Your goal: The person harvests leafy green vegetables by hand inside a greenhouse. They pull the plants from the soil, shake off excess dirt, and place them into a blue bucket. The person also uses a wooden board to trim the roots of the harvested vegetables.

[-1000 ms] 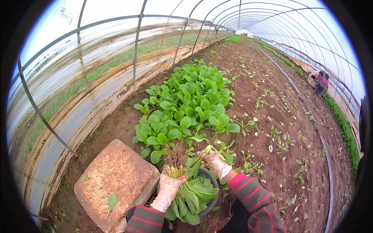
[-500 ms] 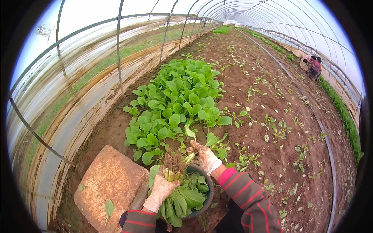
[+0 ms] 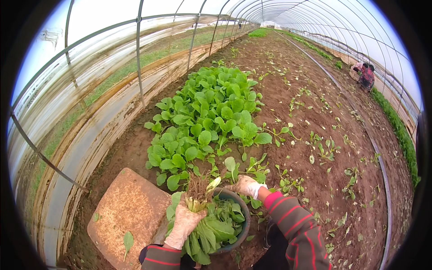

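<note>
My left hand, in a soiled white glove, is closed around a bunch of leafy greens. Its brown roots point up and its leaves hang down over a dark round bucket. A pale stem leans against the roots. My right hand, gloved too, is at the bucket's far right rim with its fingers drawn together. Whether it holds anything is hidden; a green leaf stands just beyond its fingertips. More greens lie inside the bucket.
A dense patch of green plants grows ahead. Left of the bucket lies a dirty reddish-brown slab bearing a loose leaf. Scattered seedlings dot the soil at right, beside a long hose. Two people crouch far right.
My right hand has shifted slightly right and down, away from the bunch. The pale stem that was by its fingers now rests against the roots. My left hand keeps its grip on the greens.
</note>
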Demonstrator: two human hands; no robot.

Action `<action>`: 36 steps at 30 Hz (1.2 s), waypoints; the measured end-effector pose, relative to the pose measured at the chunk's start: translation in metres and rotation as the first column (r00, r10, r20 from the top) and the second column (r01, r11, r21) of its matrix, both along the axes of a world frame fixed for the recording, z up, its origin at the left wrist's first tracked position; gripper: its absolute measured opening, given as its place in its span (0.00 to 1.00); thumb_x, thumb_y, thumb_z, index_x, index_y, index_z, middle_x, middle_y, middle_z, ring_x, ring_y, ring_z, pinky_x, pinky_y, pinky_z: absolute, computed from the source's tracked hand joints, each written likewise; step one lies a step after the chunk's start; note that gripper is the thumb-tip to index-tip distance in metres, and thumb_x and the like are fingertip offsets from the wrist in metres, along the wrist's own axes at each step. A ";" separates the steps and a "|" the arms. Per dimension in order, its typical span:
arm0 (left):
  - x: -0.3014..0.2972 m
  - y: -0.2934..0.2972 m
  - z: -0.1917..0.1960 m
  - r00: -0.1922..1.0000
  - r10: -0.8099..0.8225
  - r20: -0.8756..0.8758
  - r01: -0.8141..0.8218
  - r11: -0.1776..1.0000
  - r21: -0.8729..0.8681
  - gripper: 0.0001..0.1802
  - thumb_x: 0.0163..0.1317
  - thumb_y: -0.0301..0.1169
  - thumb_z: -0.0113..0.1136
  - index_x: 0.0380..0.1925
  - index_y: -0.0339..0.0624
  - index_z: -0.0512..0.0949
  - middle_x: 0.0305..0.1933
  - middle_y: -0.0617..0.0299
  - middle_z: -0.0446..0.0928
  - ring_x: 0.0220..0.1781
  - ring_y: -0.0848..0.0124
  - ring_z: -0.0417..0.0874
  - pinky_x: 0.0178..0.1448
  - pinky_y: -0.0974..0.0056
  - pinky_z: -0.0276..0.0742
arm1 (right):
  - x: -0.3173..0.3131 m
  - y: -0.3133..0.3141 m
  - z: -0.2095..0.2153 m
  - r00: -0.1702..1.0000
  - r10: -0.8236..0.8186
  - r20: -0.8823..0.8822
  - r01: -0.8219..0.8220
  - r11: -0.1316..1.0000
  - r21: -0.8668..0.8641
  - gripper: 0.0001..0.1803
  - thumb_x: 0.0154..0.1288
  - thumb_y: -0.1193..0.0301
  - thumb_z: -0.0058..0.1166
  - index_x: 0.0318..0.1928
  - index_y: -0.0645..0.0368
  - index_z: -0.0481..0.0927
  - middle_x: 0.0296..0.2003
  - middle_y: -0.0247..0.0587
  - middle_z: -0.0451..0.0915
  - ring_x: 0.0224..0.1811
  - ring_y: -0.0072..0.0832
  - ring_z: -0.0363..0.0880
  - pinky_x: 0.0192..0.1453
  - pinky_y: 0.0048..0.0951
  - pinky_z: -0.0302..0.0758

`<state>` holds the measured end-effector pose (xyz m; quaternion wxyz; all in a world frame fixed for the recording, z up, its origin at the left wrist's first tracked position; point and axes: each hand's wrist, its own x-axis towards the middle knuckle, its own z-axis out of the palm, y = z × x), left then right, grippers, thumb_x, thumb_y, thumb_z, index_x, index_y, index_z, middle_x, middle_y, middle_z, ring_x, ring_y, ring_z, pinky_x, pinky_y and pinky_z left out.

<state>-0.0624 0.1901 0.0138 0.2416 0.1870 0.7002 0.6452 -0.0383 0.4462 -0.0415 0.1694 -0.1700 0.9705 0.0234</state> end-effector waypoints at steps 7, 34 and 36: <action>-0.001 0.002 -0.003 0.997 -0.038 0.071 0.026 0.986 0.165 0.29 0.43 0.16 0.62 0.48 0.37 0.64 0.42 0.61 0.74 0.42 0.71 0.76 0.45 0.68 0.75 | 0.016 -0.050 0.052 0.900 -0.257 0.351 0.358 -0.023 -0.934 0.22 0.63 0.63 0.49 0.56 0.56 0.68 0.47 0.32 0.72 0.48 0.22 0.70 0.54 0.24 0.66; 0.000 0.003 -0.014 0.959 0.022 0.281 -0.099 0.960 0.260 0.18 0.43 0.20 0.66 0.37 0.36 0.74 0.34 0.62 0.77 0.33 0.74 0.77 0.39 0.68 0.75 | 0.010 -0.099 0.026 0.939 -0.328 -0.106 -0.053 0.166 -0.985 0.23 0.68 0.71 0.32 0.61 0.66 0.57 0.59 0.45 0.63 0.61 0.29 0.61 0.65 0.27 0.56; 0.003 0.005 -0.016 0.953 0.003 0.304 -0.085 0.964 0.254 0.18 0.44 0.20 0.65 0.38 0.35 0.74 0.35 0.62 0.77 0.33 0.73 0.77 0.38 0.68 0.75 | 0.013 -0.108 0.024 0.929 -0.121 0.350 0.255 -0.477 -0.841 0.22 0.67 0.73 0.32 0.61 0.64 0.58 0.58 0.44 0.65 0.59 0.28 0.63 0.63 0.27 0.59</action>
